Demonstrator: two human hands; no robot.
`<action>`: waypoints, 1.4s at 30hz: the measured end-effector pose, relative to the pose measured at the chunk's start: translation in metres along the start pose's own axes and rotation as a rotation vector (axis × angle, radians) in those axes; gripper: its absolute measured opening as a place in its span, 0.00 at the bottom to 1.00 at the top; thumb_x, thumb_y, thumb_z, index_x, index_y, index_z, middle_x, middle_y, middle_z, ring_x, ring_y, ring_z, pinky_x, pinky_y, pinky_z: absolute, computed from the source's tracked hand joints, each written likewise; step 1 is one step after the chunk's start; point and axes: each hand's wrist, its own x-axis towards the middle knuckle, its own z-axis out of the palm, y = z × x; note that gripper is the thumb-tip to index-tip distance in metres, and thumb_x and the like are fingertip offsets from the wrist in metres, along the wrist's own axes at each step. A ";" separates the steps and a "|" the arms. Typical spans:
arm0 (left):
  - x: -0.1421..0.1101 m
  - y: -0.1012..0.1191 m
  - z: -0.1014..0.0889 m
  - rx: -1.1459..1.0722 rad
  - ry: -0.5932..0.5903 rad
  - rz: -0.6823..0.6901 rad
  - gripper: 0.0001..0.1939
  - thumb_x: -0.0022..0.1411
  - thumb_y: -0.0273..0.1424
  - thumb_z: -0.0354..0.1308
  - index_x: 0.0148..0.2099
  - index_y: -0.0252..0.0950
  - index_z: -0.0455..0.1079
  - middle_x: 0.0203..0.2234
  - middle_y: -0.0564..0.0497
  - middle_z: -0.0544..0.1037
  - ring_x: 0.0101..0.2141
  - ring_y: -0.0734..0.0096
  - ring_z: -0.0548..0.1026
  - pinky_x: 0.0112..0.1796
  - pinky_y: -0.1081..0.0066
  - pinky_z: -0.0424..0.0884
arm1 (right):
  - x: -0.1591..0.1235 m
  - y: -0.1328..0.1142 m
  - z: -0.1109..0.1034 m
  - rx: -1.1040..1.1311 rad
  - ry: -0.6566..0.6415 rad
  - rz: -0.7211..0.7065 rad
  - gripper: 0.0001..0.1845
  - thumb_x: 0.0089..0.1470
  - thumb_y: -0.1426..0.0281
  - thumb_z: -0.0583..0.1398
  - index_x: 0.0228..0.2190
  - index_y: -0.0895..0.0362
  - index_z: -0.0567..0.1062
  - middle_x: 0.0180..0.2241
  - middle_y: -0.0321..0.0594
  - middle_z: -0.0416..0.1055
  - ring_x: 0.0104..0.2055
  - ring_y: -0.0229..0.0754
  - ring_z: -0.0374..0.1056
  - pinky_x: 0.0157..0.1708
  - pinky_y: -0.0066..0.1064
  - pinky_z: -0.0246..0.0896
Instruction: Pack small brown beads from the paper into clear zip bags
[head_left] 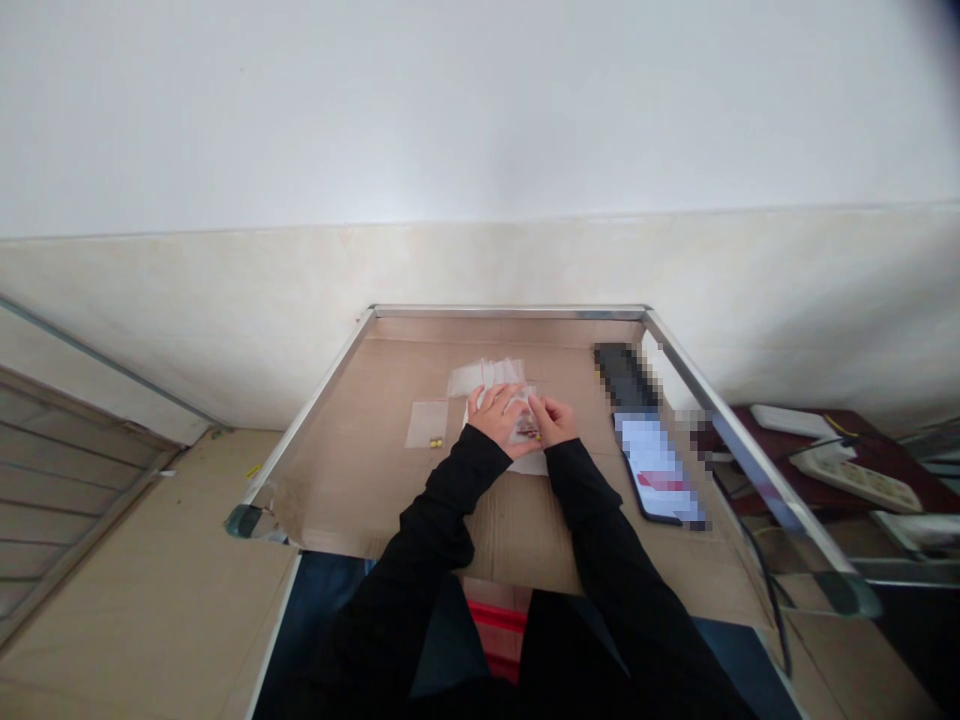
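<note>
Both hands meet over a small clear plastic bag (523,424) near the middle of the cardboard-covered table. A few tiny dark and coloured pieces show inside it, too small to name. My left hand (491,416) curves round the bag's left side, with its fingers across the top and its thumb below. At the bag's right edge, my right hand (553,420) pinches the plastic. White paper or plastic lies partly hidden beneath the hands. Just beyond them is a fanned stack of clear bags (486,373). To the left lies a flat clear bag (426,422) with small yellow pieces at its lower right corner.
A metal rim (510,312) frames the table (337,460) against the wall. A phone (660,470) with a lit screen lies on the right, below a blurred dark object (626,375). Beyond the right rim are a power strip (862,478), cables and a white box (791,420).
</note>
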 end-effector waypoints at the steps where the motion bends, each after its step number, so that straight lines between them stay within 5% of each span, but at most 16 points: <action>1: 0.001 0.001 -0.001 0.022 -0.058 0.033 0.20 0.32 0.39 0.64 0.30 0.38 0.65 0.44 0.47 0.66 0.46 0.54 0.61 0.49 0.55 0.41 | -0.001 -0.002 0.000 -0.002 -0.043 -0.020 0.22 0.43 0.57 0.53 0.10 0.58 0.58 0.10 0.28 0.49 0.13 0.28 0.46 0.12 0.22 0.43; 9: 0.005 -0.005 -0.013 0.178 -0.210 -0.019 0.18 0.36 0.42 0.60 0.27 0.37 0.60 0.41 0.50 0.68 0.41 0.63 0.63 0.46 0.61 0.46 | -0.002 -0.003 0.003 -0.021 -0.201 -0.103 0.23 0.45 0.57 0.52 0.10 0.58 0.55 0.10 0.28 0.46 0.14 0.28 0.45 0.14 0.22 0.43; 16: 0.022 -0.018 -0.036 0.286 -0.257 0.016 0.20 0.37 0.44 0.59 0.29 0.37 0.59 0.40 0.51 0.68 0.41 0.62 0.62 0.41 0.62 0.51 | -0.003 0.003 0.005 0.073 -0.092 0.072 0.20 0.44 0.53 0.51 0.17 0.57 0.60 0.11 0.30 0.56 0.13 0.31 0.55 0.12 0.23 0.50; 22: 0.051 -0.075 -0.058 0.183 -0.230 0.068 0.23 0.37 0.41 0.60 0.33 0.36 0.56 0.40 0.48 0.68 0.40 0.66 0.64 0.43 0.64 0.54 | 0.000 0.010 -0.001 -0.492 -0.033 -0.020 0.21 0.47 0.54 0.49 0.16 0.58 0.64 0.12 0.34 0.62 0.15 0.33 0.58 0.17 0.23 0.48; 29: 0.060 -0.124 -0.032 0.093 -0.401 -0.096 0.26 0.34 0.40 0.61 0.36 0.35 0.57 0.36 0.48 0.68 0.36 0.64 0.65 0.34 0.66 0.62 | 0.000 0.013 -0.002 -0.918 -0.016 -0.128 0.19 0.49 0.59 0.49 0.17 0.57 0.66 0.18 0.36 0.67 0.19 0.33 0.57 0.19 0.24 0.40; 42: 0.057 -0.135 0.004 0.034 -0.604 0.011 0.16 0.35 0.37 0.62 0.25 0.34 0.62 0.36 0.46 0.70 0.41 0.62 0.66 0.40 0.66 0.60 | -0.002 0.013 -0.004 -1.015 -0.105 -0.155 0.16 0.50 0.60 0.48 0.22 0.56 0.68 0.26 0.35 0.66 0.23 0.33 0.57 0.20 0.25 0.39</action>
